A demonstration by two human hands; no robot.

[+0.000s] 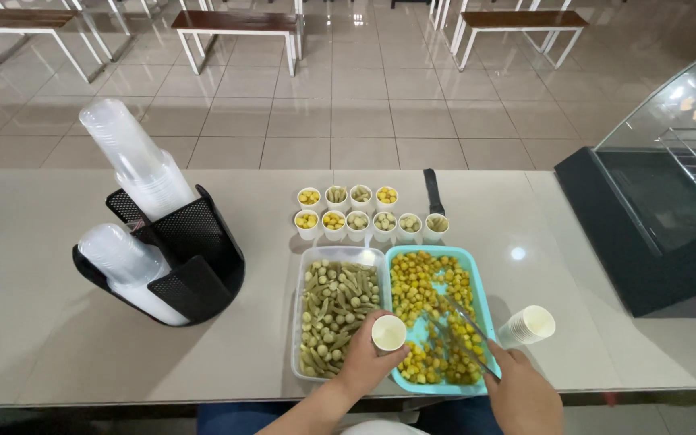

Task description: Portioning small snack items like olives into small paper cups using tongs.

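My left hand [364, 364] holds a small white paper cup [388, 333] upright over the seam between two trays. My right hand [521, 395] grips metal tongs [462, 326] whose tips reach into the turquoise tray [479, 296] of yellow fried balls. Beside it on the left is a clear tray [304, 270] of green okra pieces and pale balls. Beyond the trays stand two rows of filled small cups [358, 214]. A short stack of empty paper cups [528, 325] lies on its side right of the turquoise tray.
A black mesh holder [191, 266] with two stacks of clear plastic cups [134, 161] sits at the left of the grey counter [42, 306]. A black-handled utensil [432, 192] lies behind the cups. A glass display case [662, 193] stands at the right. Benches stand on the tiled floor beyond.
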